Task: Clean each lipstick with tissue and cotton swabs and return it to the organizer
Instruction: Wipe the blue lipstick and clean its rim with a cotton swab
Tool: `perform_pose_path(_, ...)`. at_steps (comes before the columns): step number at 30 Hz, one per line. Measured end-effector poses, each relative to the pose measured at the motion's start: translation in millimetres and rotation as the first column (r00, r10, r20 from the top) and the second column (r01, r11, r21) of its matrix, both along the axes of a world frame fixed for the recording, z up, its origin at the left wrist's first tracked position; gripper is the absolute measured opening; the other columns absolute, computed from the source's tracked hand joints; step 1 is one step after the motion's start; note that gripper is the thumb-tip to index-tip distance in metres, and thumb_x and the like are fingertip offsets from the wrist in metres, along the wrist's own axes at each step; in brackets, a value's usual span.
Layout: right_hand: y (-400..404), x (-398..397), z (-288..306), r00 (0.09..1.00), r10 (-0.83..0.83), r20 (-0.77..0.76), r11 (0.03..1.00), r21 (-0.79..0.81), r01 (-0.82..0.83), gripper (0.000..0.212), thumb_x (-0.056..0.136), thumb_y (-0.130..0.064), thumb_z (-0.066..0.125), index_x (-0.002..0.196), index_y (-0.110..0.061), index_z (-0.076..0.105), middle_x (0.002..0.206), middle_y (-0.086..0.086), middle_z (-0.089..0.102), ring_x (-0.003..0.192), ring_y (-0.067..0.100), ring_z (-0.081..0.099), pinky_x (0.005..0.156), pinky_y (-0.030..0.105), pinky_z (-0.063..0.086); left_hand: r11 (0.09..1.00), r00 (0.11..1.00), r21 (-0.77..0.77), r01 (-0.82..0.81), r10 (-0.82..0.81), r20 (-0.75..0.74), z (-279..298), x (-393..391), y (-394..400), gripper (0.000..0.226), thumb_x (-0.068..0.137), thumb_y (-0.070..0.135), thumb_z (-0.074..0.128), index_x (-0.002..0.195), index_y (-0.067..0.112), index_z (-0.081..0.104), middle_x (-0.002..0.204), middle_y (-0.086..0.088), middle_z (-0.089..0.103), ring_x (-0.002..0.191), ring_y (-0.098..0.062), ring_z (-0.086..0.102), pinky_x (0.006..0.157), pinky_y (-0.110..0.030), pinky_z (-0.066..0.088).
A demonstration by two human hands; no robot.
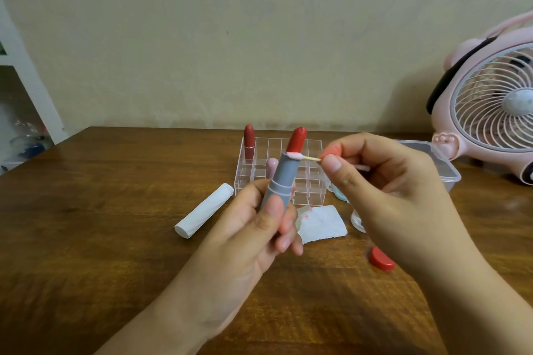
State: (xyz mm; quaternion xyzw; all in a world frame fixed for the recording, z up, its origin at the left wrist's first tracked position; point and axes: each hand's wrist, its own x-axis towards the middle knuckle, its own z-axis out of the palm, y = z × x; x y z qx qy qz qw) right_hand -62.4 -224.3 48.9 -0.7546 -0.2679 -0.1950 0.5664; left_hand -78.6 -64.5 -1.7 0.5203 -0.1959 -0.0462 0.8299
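My left hand (253,228) grips a grey lipstick tube (281,179) upright over the table, its red bullet twisted out. My right hand (383,181) pinches a cotton swab (305,157) whose pink-stained tip touches the tube's rim at the base of the bullet. Behind stands a clear acrylic organizer (314,181) with a dark red lipstick (249,137) in its back left cell and a pale pink one (271,166) further forward. A stained tissue piece (323,223) lies in front of the organizer. A red cap (380,259) lies on the table under my right wrist.
A white tissue roll (204,210) lies left of the organizer on the wooden table (115,210). A clear lidded plastic box (444,170) sits behind my right hand, a pink desk fan (496,115) at far right. A small clear bottle (357,220) is partly hidden by my right hand.
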Motion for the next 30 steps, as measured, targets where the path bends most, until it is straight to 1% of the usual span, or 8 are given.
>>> perform_pose_path(4,0.0,0.1,-1.0,1.000,0.016,0.024,1.000,-0.011,-0.016,0.014,0.084,-0.034,0.061,0.076,-0.023,0.065,0.065,0.002,0.057,0.056,0.008,0.048,0.050,0.012,0.038,0.998,0.998,0.008,-0.065,0.065,-0.014,2.1,-3.7,-2.4,0.025,0.077,0.033,0.057,0.097,0.018,0.065,0.065,0.001,0.046,0.056,-0.010,0.043,0.062,-0.027,0.048)
perform_pose_path(10,-1.8,1.9,-2.3,1.000,0.005,0.020,1.000,-0.018,-0.005,0.014,0.081,-0.035,0.058,0.073,-0.025,0.065,0.061,-0.006,0.056,0.056,0.003,0.048,0.050,0.008,0.037,0.998,0.998,0.004,-0.063,0.063,-0.013,1.7,-4.1,-0.8,0.023,0.075,0.035,0.059,0.091,0.021,0.067,0.066,0.000,0.045,0.057,-0.011,0.043,0.062,-0.027,0.048)
perform_pose_path(13,-1.1,0.8,-1.1,1.000,-0.015,0.025,0.999,-0.048,0.016,0.018,0.082,-0.040,0.057,0.074,-0.026,0.066,0.066,-0.001,0.059,0.057,0.005,0.049,0.051,0.010,0.038,0.998,0.998,0.014,-0.062,0.062,-0.011,1.7,-4.1,-1.2,0.024,0.075,0.035,0.059,0.093,0.020,0.066,0.066,0.000,0.045,0.057,-0.010,0.043,0.062,-0.027,0.048)
perform_pose_path(16,-1.0,-0.2,-0.3,1.000,-0.019,0.010,0.999,-0.039,0.020,0.019,0.081,-0.039,0.056,0.074,-0.025,0.066,0.065,0.003,0.057,0.055,0.007,0.048,0.050,0.011,0.037,0.998,0.998,0.020,-0.059,0.059,-0.005,2.0,-4.7,-1.5,0.023,0.075,0.036,0.059,0.091,0.022,0.067,0.065,0.001,0.046,0.057,-0.010,0.043,0.063,-0.027,0.047)
perform_pose_path(21,-0.2,-1.2,0.7,1.000,-0.023,-0.003,1.000,-0.013,0.023,0.022,0.078,-0.039,0.055,0.072,-0.022,0.066,0.056,-0.002,0.052,0.052,0.003,0.045,0.047,0.009,0.034,0.998,0.998,0.040,-0.056,0.056,0.009,2.3,-4.7,-2.1,0.017,0.077,0.036,0.057,0.086,0.028,0.069,0.065,0.002,0.046,0.057,-0.009,0.043,0.063,-0.026,0.047)
perform_pose_path(23,0.6,-1.7,1.3,0.999,-0.033,0.003,0.999,-0.015,0.033,0.021,0.077,-0.039,0.054,0.072,-0.023,0.066,0.061,0.003,0.055,0.052,0.006,0.045,0.048,0.011,0.035,0.998,0.998,0.046,-0.052,0.051,0.021,1.9,-3.9,-1.5,0.013,0.080,0.039,0.062,0.086,0.029,0.069,0.065,0.003,0.047,0.057,-0.009,0.044,0.064,-0.026,0.047)
perform_pose_path(27,-0.6,-1.0,0.6,0.999,-0.043,0.015,0.999,-0.018,0.043,0.018,0.078,-0.038,0.056,0.072,-0.025,0.066,0.067,0.004,0.060,0.056,0.017,0.050,0.049,0.016,0.038,0.999,0.999,0.030,-0.019,0.018,0.029,1.1,-3.7,0.5,0.021,0.076,0.046,0.069,0.089,0.029,0.068,0.067,0.004,0.049,0.059,-0.008,0.046,0.065,-0.026,0.048)
perform_pose_path(30,-2.6,1.1,-0.4,0.999,-0.043,0.019,0.999,-0.002,0.043,0.016,0.080,-0.036,0.058,0.072,-0.025,0.066,0.067,0.003,0.061,0.054,0.010,0.048,0.050,0.014,0.037,0.999,0.999,0.010,-0.047,0.047,-0.001,2.3,-4.5,0.0,0.022,0.077,0.039,0.060,0.090,0.022,0.067,0.065,0.002,0.048,0.057,-0.010,0.044,0.062,-0.026,0.048)
